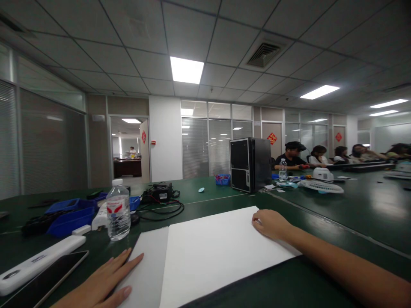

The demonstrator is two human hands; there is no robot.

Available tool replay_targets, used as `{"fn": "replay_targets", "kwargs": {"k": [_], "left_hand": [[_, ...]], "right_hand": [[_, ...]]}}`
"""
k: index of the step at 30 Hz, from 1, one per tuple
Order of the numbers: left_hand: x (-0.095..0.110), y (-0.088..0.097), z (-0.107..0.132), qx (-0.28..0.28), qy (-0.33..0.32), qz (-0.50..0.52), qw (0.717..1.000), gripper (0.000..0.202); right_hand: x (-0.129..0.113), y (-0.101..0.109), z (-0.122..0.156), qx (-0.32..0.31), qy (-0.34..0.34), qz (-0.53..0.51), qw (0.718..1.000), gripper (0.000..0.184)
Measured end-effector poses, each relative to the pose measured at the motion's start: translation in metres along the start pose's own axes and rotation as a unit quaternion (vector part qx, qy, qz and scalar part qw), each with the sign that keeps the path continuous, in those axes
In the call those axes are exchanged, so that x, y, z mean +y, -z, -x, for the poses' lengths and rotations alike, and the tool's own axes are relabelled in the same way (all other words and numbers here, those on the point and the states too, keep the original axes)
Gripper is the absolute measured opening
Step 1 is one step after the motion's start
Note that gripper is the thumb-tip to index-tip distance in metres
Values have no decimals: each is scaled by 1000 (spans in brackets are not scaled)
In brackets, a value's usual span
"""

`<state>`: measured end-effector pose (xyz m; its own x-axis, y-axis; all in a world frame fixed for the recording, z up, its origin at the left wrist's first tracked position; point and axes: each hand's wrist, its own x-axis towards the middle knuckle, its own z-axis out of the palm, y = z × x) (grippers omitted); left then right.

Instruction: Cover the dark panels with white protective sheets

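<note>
A large white sheet of paper point(212, 252) lies flat before me, with a narrower grey-white panel point(147, 261) along its left side. A dark edge shows beneath them. My left hand point(105, 278) is open, its fingers spread over the left edge of the panel. At the far right corner of the sheet is my right hand point(272, 224), fingers curled closed at the paper's edge; the fingertips are partly hidden. Beyond my left hand stands a clear water bottle point(118, 211) with a white cap.
A phone point(48, 278) and a long white device point(41, 261) lie at left, near blue bins point(72, 218). Behind the paper are a black adapter with cables point(160, 194) and a computer tower point(250, 164). Several people point(290, 158) sit at the far right of the green table point(362, 244).
</note>
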<state>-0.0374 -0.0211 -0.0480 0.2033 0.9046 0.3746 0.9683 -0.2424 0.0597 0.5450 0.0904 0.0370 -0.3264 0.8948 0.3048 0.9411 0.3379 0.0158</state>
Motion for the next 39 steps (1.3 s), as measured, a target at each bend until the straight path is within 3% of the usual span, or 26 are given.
{"fn": "replay_targets", "kwargs": {"k": [6,15,21,25,28,33,39], "left_hand": [[2,0,-1,2,-3,-3,1000,58],[6,4,-1,-1,-8,-11,1000,60],[8,7,-2,-3,-18,-6,1000,59],[5,17,-5,-40,-29,8,999,57],[2,20,-6,-57,-38,11,998,56],[6,5,-2,4,-14,-16,1000,57],[7,-1,0,19,-11,-21,1000,59]], "right_hand": [[-27,7,4,-2,44,-34,998,34],[-41,11,10,-10,81,-39,996,34],[-49,16,16,-11,190,-74,979,34],[-49,17,17,-12,235,-103,966,31],[-44,13,15,-11,234,-131,963,33],[-37,7,13,-18,214,-131,968,37],[-40,5,12,-15,201,-117,972,39]]}}
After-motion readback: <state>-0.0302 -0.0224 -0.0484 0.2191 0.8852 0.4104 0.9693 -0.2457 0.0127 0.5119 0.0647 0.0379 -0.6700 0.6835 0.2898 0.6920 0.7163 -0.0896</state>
